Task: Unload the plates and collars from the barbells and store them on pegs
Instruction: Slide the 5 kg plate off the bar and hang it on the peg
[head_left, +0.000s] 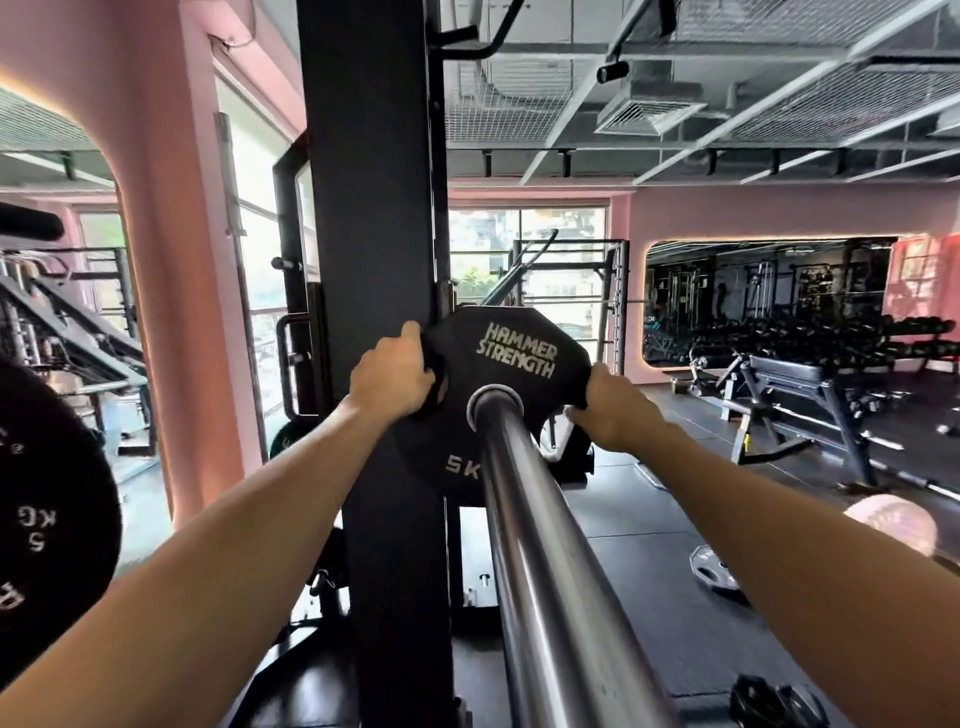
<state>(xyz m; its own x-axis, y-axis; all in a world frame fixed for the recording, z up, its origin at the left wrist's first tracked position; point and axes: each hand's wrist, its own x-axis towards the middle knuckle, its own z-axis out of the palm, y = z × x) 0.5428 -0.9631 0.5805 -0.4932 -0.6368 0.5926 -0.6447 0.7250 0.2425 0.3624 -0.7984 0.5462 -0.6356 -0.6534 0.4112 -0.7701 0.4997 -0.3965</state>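
Both hands on matte plate.

Single head-worn wide-angle view, facing forward along the polished steel barbell sleeve. Close range: black upright rack post directly ahead, ceiling also in frame.

Black rack upright stands just left of the plate, seemingly touching; right side open.

Pink walls, bright windows, dark floor, wall mirror.
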